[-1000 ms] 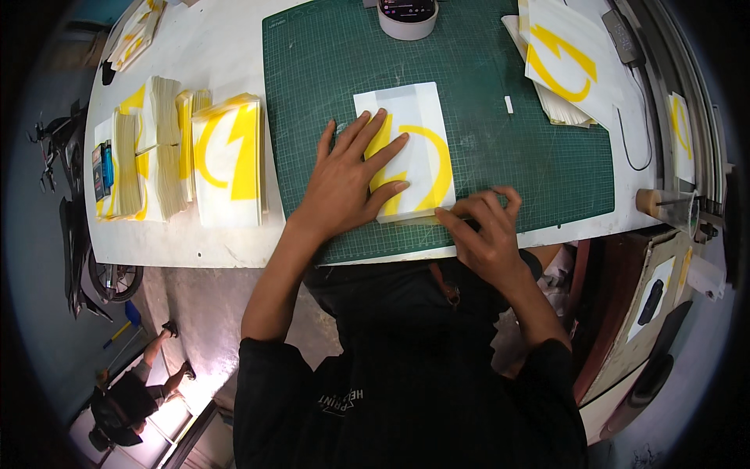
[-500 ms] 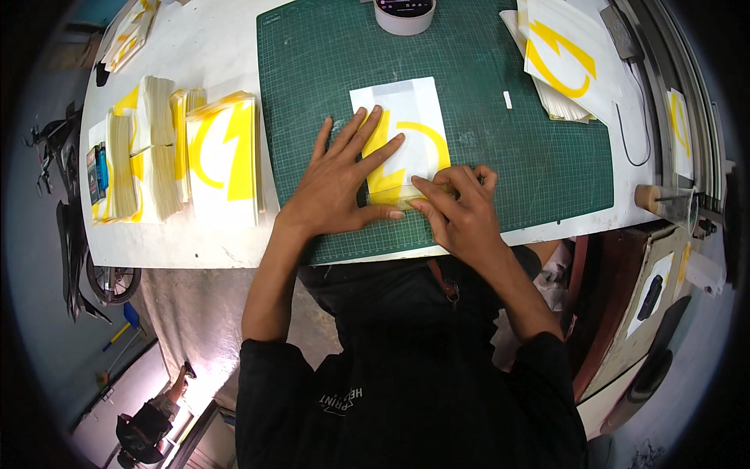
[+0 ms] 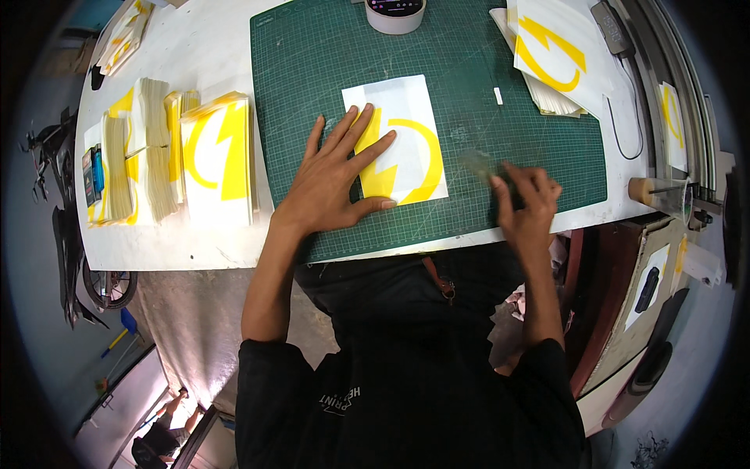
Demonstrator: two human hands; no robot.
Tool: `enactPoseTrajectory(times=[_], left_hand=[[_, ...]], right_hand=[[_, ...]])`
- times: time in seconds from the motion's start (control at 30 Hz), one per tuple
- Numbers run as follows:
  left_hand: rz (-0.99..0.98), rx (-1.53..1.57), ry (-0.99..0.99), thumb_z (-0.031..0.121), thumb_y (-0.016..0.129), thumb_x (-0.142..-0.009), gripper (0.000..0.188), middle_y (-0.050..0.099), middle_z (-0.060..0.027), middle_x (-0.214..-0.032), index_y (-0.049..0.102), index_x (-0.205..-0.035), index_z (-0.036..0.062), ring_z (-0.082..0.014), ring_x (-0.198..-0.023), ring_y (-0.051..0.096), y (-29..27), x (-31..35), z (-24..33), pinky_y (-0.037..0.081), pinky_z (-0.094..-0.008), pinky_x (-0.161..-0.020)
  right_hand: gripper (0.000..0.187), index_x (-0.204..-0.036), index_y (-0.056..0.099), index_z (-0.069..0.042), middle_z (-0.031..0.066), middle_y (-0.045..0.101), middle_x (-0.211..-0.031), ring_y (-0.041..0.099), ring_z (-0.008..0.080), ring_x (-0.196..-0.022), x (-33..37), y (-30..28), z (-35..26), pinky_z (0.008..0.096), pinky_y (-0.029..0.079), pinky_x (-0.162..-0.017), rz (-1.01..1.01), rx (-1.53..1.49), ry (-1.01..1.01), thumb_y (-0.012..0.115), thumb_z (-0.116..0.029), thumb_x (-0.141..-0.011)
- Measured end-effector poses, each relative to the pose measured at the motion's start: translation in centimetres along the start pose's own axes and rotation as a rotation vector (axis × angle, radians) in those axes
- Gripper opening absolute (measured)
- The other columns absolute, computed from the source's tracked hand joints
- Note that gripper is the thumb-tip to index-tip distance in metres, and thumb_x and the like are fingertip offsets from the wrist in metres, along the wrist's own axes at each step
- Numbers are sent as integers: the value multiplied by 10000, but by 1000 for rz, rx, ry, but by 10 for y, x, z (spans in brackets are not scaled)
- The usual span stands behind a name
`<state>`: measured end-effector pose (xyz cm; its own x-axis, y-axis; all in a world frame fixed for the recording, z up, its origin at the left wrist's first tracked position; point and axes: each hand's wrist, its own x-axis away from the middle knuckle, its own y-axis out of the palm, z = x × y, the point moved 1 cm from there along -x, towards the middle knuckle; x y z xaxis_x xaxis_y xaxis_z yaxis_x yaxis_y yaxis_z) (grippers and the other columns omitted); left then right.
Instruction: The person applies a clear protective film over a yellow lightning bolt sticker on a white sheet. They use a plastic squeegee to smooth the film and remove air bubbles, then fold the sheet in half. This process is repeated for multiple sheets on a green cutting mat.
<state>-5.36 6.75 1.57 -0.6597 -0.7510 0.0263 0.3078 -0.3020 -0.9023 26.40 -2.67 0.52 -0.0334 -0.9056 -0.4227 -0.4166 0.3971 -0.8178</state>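
Note:
A white paper piece with a bold yellow print lies on a green cutting mat. It looks like a flat paper bag or folded sheet; I cannot tell which. My left hand is open and flat, its spread fingers pressing the paper's left side, thumb by the bottom edge. Off to the right of the paper, my right hand is raised over the mat. Between its thumb and fingers is a small see-through strip, smeared by motion.
Stacks of yellow-printed paper stand left of the mat, with a blue item on one. Another stack lies at the far right. A round white device and a small white scrap are on the mat. A person is at lower left.
My right hand has moved right, off the paper's lower edge, carrying the see-through strip that lay along it. That edge now shows bare. My left hand stays on the paper.

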Motion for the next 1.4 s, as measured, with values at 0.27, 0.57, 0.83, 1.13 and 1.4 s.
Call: enactPoseTrajectory(times=[0.27,0.57,0.83,1.13,1.4], left_hand=[[58,-101,-53,593,776,-869,821,283,-144,-1748,526,-1585,278,-362,-1628,222,-3,5,17,90,-613,-1317],[51,-35,60,328,602,-1062,513,403,-134,-1693,564,-1544,158,-367,-1584,335,24,19,44,208,-616,-1294],[110,118,8,306,637,-1046,777,413,-216,-1666,271,-1652,-13,-389,-1550,391,28,18,40,226,-568,-1299],[119,96,6,293,618,-1056,737,423,-202,-1664,295,-1654,11,-367,-1551,399,30,16,40,228,-564,-1299],[65,-34,1,346,549,-1082,604,399,-133,-1693,419,-1631,130,-314,-1564,370,22,16,40,220,-524,-1307]], right_hand=[[272,-1157,759,-58,67,680,-917,631,228,-825,0,3,-6,375,403,-848,1,-136,168,821,-173,-918],[284,-1219,749,-59,77,680,-950,638,242,-865,-16,12,-11,389,393,-881,-91,-168,210,765,-140,-947],[251,-1169,806,-137,55,682,-962,624,224,-996,-68,22,-21,388,371,-975,-416,-326,-146,774,-128,-920],[242,-1157,826,-140,49,665,-956,600,209,-985,-70,17,-18,395,345,-1015,-593,-375,-183,781,-126,-920],[270,-1180,782,-76,82,649,-861,607,252,-815,-39,-24,13,370,463,-790,-310,-352,161,778,-61,-910]])
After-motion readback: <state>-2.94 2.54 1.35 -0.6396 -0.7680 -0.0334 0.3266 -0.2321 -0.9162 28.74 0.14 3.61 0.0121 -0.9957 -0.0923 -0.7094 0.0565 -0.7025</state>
